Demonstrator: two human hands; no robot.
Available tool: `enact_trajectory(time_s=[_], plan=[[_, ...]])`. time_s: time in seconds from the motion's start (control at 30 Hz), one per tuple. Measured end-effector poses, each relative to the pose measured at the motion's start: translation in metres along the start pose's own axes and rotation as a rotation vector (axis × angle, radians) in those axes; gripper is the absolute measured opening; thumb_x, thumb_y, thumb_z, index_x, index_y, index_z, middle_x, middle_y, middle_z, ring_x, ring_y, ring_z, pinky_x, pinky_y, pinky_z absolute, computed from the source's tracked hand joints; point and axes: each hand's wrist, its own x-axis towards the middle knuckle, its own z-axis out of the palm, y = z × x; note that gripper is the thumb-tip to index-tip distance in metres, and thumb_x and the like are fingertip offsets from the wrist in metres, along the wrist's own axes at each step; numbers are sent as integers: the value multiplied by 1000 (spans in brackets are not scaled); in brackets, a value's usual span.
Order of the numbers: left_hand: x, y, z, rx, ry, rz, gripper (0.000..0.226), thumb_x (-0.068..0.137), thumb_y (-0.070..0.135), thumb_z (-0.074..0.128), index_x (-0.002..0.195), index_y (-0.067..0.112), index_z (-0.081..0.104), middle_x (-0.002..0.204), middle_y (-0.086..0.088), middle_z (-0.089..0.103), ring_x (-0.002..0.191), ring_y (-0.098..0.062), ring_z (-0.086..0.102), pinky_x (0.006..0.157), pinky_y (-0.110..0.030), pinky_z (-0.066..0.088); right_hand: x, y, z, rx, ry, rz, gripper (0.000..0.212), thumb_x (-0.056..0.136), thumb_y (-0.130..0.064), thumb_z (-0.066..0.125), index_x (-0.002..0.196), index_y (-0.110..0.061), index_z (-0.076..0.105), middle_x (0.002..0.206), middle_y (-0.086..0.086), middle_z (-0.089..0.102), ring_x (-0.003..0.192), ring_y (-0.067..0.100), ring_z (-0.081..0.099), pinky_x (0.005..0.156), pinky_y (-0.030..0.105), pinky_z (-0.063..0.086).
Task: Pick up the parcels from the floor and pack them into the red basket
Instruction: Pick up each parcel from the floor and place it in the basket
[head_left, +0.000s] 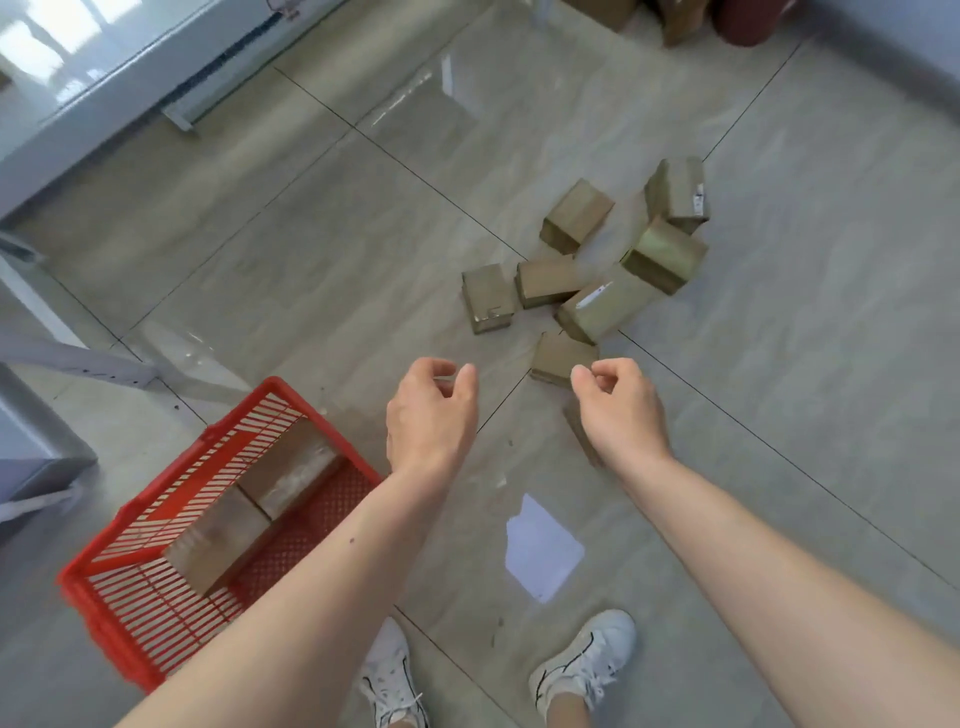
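Nearest, two white sneakers (582, 660) stood on the grey tiled floor (260, 249), a white paper sheet (543, 545) just ahead. The red slatted plastic basket (119, 587) sat to the left, holding two brown cardboard parcels (260, 499) end to end, long axes running along its length. The left hand (431, 415) and right hand (621, 410) hovered loosely curled, holding nothing. Beyond, brown taped cardboard parcels (587, 275) lay scattered at mixed angles, bare floor around them.
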Motion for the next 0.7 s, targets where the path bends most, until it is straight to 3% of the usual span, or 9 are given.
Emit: enact_trajectory(time_s=[0.33, 0.47, 0.7], plan=[[-36, 75, 136, -45, -52, -45, 38, 81, 49, 52, 109, 25, 62, 96, 8, 74, 102, -20, 68, 93, -44, 53, 91, 46, -132, -44, 1, 8, 38, 95, -36, 53, 124, -12, 56, 127, 8, 58, 118, 24, 54, 99, 34, 41], [-14, 109, 164, -59, -28, -40, 46, 75, 53, 50, 109, 24, 63, 94, 7, 74, 100, -21, 68, 91, -44, 54, 138, 37, -155, -41, -2, -4, 39, 96, -36, 52, 127, -13, 55, 136, 9, 47, 103, 23, 51, 89, 27, 38], [46, 161, 203, -58, 11, -44, 44, 84, 47, 51, 119, 22, 58, 99, 9, 71, 105, -20, 64, 93, -40, 50, 227, 9, -165, -71, -21, -37, 39, 96, -35, 51, 128, -13, 54, 138, 8, 47, 117, 23, 51, 89, 27, 34]])
